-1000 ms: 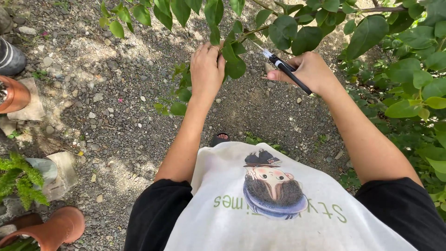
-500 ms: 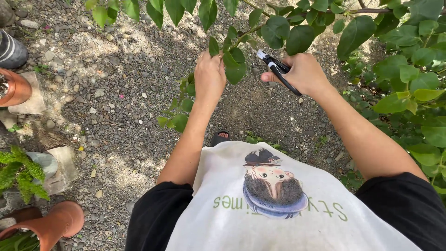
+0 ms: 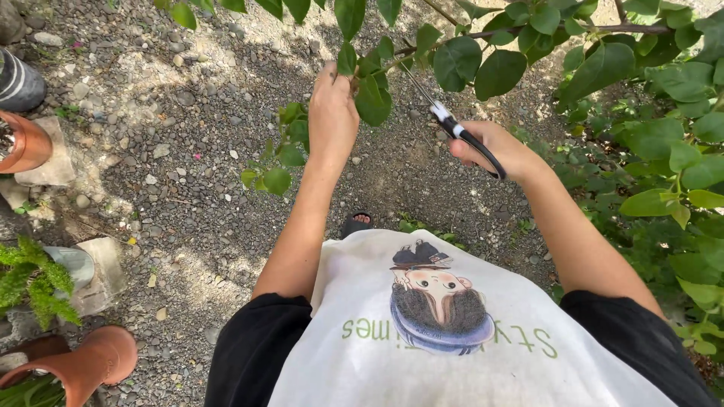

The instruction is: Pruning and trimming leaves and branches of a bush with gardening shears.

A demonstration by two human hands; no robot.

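Note:
My left hand (image 3: 332, 117) grips a thin leafy stem (image 3: 365, 89) of the shrub, fingers closed round it; a sprig of leaves (image 3: 277, 154) hangs below the hand. My right hand (image 3: 494, 148) holds black-handled scissors (image 3: 451, 124), their narrow blades pointing up and left toward the stem just right of my left hand. The blade tips touch or nearly touch the twig among the leaves. The main woody branch (image 3: 588, 30) runs across the top right.
Gravel ground (image 3: 188, 166) lies below. Terracotta pots stand at the left edge (image 3: 26, 147) and bottom left (image 3: 90, 365), with a fern (image 3: 30, 283) between. Dense green foliage (image 3: 671, 173) fills the right side. A sandalled toe (image 3: 356, 224) shows under my shirt.
My right hand has dropped lower and right, and the scissors now angle up toward the stem. My left hand has shifted slightly up along the stem.

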